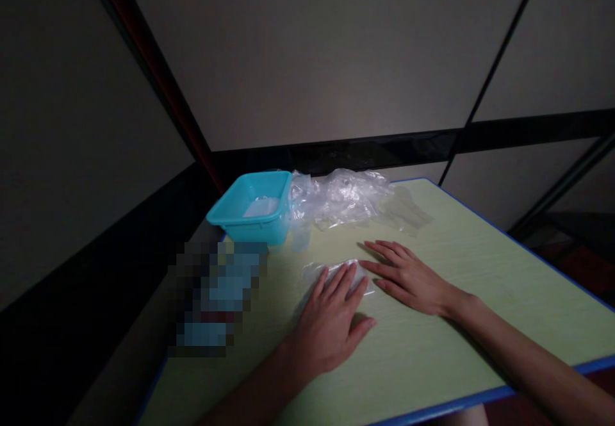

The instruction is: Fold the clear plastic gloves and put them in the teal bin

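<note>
Head view, looking down: a pale green surface [432, 349] with a blue edge, set in a dim corner. Left hand [331, 327] lying flat, palm down, fingers spread out a little and stretched toward the far side, fingertips resting on a small clear plastic bag [358, 277] in the middle of the surface. Right hand [408, 275] flat too, palm down, fingers long and open, pointing left, touching the right end of the same small bag. Nothing pinched or gripped by either hand, just pressed down flat on the bag. Bag lying flat, see-through and hard to make out, between the two hands and partly under the fingers. Farther away, at the far left corner of the surface, a teal plastic tub [250, 211] with something pale and see-through inside, too dim to tell what. Just right of the tub, touching its side, a loose crumpled pile of clear plastic bags [343, 198] spread along the far edge. Near the left edge, a blurred blocky patch, not clear enough to name. Behind it all, grey walls [312, 48] with dark strips and a dark red post running up to the left.
</note>
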`<state>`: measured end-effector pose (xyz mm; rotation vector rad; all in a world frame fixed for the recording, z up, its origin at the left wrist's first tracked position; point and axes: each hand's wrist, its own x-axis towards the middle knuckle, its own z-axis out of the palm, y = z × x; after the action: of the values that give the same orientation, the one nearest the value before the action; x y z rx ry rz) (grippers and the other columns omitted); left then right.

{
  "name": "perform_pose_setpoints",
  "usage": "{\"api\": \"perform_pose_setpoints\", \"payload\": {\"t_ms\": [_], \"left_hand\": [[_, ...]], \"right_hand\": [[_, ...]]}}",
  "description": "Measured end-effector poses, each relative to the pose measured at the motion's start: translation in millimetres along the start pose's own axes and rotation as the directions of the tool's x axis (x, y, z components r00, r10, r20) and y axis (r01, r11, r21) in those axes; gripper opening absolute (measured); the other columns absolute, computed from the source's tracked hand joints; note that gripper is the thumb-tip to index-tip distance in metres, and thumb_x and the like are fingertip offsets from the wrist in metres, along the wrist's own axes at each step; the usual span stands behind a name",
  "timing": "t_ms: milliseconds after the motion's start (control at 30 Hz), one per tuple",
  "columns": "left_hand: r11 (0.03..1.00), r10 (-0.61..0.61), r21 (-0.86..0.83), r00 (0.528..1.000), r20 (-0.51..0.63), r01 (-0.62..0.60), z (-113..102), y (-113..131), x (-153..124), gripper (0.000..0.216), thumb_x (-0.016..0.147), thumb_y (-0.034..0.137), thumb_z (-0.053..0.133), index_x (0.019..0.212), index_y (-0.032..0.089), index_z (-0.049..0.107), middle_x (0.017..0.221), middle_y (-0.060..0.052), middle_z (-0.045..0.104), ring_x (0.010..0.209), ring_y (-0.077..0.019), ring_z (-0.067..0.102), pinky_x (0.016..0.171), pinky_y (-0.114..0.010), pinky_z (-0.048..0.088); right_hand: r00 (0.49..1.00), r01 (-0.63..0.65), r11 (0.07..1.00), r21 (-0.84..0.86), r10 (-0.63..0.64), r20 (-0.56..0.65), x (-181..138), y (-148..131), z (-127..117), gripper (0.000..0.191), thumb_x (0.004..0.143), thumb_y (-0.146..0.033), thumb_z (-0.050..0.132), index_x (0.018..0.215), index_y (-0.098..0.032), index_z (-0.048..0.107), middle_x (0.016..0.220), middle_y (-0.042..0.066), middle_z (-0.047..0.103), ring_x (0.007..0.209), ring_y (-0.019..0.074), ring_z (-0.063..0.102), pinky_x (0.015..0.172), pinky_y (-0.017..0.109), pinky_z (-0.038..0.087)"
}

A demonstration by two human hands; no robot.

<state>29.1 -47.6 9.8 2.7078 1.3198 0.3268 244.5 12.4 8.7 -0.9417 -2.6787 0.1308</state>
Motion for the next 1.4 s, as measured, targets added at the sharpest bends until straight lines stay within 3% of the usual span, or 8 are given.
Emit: {"api": "perform_pose_setpoints", "payload": {"t_ms": [1067, 1400], "left_hand": [[0.996, 0.084, -0.009, 0.996, 0.037, -0.084, -3.3, -2.7, 2.3, 0.054, 0.088, 0.052, 0.035, 0.135, 0.025, 0.031, 0.146, -0.006, 0.021, 0.135, -0.0228, 0.012, 0.108, -0.047, 0.014], [0.997, 0.063, -0.055, 0.997, 0.053, -0.06, -3.2, -1.6, 2.8, 0.055, 0.088, 0.055, 0.032, 0.133, 0.023, 0.034, 0.145, -0.007, 0.025, 0.134, -0.0238, 0.015, 0.108, -0.048, 0.012]], "right_hand": [[0.999, -0.035, 0.999, 0.034, 0.036, -0.027, -2.8, 0.9, 3.2, 0.04, 0.088, -0.027, 0.042, 0.128, -0.025, 0.046, 0.143, 0.006, 0.031, 0.127, 0.0273, 0.029, 0.099, 0.049, 0.031], [0.996, 0.043, 0.989, 0.141, -0.031, -0.084, 1.5, -13.5, -0.8, 0.047, 0.09, -0.029, 0.041, 0.135, -0.021, 0.031, 0.135, 0.009, 0.043, 0.124, 0.0218, 0.037, 0.1, 0.045, 0.032]]}}
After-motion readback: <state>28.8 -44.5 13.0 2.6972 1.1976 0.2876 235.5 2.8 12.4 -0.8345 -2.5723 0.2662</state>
